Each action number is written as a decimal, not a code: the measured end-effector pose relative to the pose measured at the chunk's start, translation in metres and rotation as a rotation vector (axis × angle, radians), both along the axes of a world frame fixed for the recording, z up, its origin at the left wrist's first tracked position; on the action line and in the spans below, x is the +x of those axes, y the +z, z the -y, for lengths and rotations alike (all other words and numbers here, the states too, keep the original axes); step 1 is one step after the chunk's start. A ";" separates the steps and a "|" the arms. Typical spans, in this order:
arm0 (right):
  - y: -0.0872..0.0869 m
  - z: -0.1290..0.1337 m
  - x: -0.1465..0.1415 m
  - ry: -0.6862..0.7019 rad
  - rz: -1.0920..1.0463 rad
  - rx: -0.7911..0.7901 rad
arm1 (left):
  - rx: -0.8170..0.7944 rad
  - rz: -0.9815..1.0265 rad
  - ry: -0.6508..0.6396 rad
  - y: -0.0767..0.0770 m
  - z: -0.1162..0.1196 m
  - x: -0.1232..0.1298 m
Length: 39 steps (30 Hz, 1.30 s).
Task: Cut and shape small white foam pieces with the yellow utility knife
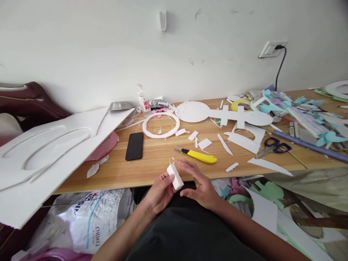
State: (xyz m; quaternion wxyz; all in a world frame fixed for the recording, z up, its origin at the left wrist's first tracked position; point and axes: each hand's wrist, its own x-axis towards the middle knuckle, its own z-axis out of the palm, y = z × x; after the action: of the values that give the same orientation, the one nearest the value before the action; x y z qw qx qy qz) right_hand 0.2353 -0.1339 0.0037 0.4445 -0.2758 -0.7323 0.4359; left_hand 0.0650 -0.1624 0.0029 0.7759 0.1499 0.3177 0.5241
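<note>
A small white foam block (175, 177) is held upright at a slant between the thumb and fingers of my left hand (162, 191), just over the table's front edge. Something thin and small sticks out at its top, too fine to make out. Beside the block, my right hand (199, 185) has its thumb and fingers apart, with nothing in them. A yellow utility knife (201, 156) lies on the table beyond the hands, its blade end pointing left. Several white foam offcuts (204, 143) are scattered behind the knife.
On the wooden table (160, 150) lie a black phone (134, 146), a white foam ring (145, 127), scissors (277, 146) and a long white cutout (193, 111). A large white foam sheet (57, 152) juts over the left edge. Coloured scraps (288, 105) crowd the right. A plastic bottle (144, 103) stands near the wall.
</note>
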 end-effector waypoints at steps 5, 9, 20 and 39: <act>0.014 -0.001 0.005 -0.144 0.108 0.172 | 0.031 0.024 0.045 -0.003 -0.003 0.001; 0.022 -0.003 0.004 -0.123 0.116 0.242 | 0.036 0.008 0.044 -0.003 -0.004 0.002; 0.031 -0.012 0.021 -0.269 0.140 0.274 | -0.046 0.076 0.173 -0.005 -0.005 -0.003; 0.039 -0.015 0.062 -0.006 0.646 0.608 | 0.136 0.115 0.091 0.001 0.009 -0.008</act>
State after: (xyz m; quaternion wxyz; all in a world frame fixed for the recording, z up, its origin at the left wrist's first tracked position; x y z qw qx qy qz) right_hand 0.2975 -0.1192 0.0424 0.2552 -0.2566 -0.9278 0.0907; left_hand 0.0567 -0.1719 0.0037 0.7562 0.1573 0.2428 0.5869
